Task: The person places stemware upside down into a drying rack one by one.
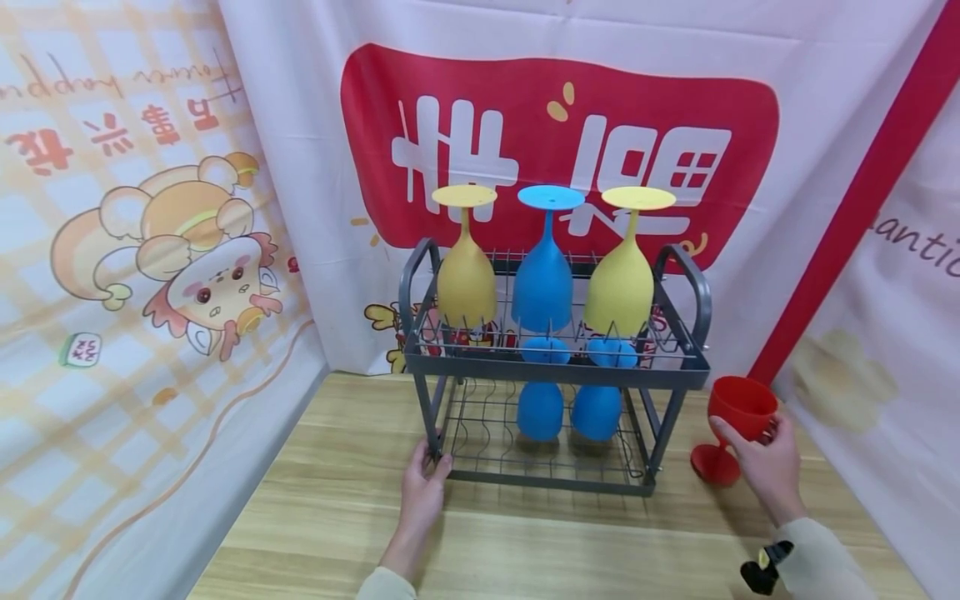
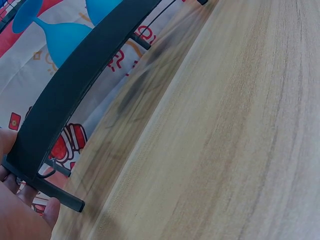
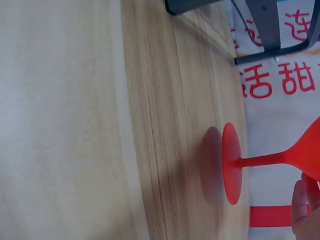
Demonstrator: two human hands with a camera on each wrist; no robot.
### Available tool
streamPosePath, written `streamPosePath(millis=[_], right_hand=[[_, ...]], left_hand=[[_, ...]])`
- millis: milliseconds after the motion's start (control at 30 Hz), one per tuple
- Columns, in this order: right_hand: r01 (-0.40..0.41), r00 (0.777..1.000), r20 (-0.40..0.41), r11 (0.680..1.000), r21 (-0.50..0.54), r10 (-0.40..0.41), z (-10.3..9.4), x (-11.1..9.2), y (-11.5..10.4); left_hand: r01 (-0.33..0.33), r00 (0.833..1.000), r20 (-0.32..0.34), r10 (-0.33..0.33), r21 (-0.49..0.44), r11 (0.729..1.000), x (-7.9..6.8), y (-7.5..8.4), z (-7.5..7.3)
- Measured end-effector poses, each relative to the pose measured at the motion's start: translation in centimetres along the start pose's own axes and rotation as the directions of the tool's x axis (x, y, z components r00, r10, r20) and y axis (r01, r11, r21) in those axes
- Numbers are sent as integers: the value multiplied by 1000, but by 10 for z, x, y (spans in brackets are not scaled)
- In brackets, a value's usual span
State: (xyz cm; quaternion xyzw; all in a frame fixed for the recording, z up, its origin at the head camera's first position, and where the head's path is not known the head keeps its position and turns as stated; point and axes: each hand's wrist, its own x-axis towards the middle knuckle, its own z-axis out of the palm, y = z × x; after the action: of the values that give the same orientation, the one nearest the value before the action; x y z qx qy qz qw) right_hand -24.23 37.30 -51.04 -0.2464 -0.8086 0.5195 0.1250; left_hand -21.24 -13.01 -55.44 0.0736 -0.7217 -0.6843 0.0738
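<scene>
A dark grey two-tier wire rack (image 1: pixel 555 371) stands on the wooden table. My left hand (image 1: pixel 422 492) grips its lower front left corner, thumb on one side and fingers behind, as the left wrist view also shows. At the right of the rack, my right hand (image 1: pixel 772 467) holds a red plastic goblet (image 1: pixel 742 400) by its bowl, upright with the foot down. In the right wrist view the foot of the red goblet (image 3: pixel 231 165) is close over the table, its shadow beside it.
Upside down on the top tier are two yellow goblets (image 1: pixel 467 283) (image 1: pixel 622 287) with a blue goblet (image 1: pixel 542 287) between them. Two more blue goblets (image 1: pixel 540 412) (image 1: pixel 597 414) stand inverted on the lower tier. Printed cloth (image 1: pixel 300 167) hangs behind and at both sides of the table (image 1: pixel 322 517).
</scene>
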Motion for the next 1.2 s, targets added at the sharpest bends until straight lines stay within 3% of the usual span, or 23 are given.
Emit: streamPosePath(millis=[300,467,733,933,1200], right_hand=[[46,999,-9,999,-7,-46,-6,-18,-7],[126,992,-8,992,-13,-126,-6,-34,-17],[267,962,-44,963,-40,-269,-1,-63,-33],[380,921,-86,925,-24,-380,7,-86,-38],[580,810,-94,814,-22,-579,22,-115,-46]], left_hand=[[2,1000,-1,-2,8,1000,1,0,-1],[0,1000,-7,0,13,1000,2,0,-1],[-10,1000,-12,11,19,1000,1,-1,-1],[-16,1000,-11,16,14,1000,1,-1,0],[-20,1000,-17,21,20,1000,2,-3,0]])
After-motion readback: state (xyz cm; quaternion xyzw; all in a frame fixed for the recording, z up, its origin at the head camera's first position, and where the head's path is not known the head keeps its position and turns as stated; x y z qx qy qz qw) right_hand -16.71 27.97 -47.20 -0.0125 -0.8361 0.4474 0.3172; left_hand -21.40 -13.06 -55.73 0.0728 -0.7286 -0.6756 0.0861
